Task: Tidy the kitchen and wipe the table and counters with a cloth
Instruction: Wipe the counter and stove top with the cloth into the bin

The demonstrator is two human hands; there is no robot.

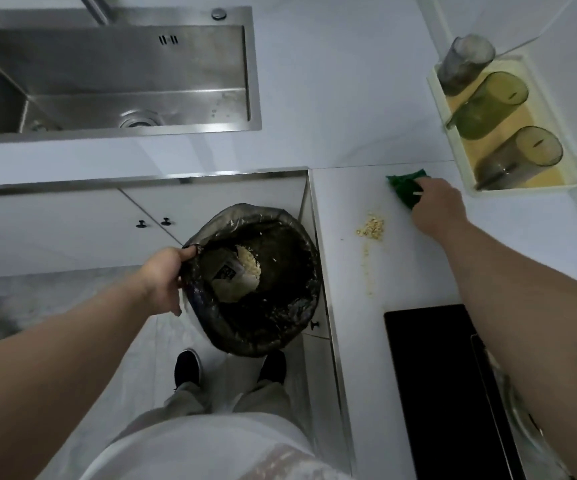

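Observation:
My right hand (436,211) grips a green cloth (405,188) on the white counter (415,265), at its far side. A small heap of pale crumbs (371,226) lies on the counter just left of that hand, with a thin trail running toward me. My left hand (162,278) grips the left rim of a round bin with a dark liner (294,306), held up beside the counter's edge. Inside the bin are crumbs and a piece of packaging.
A steel sink (113,74) sits at the upper left. A cream tray (467,174) with three upturned glasses stands at the counter's far right. A black hob (429,375) lies near me on the right. White cabinet doors with dark knobs are below the sink.

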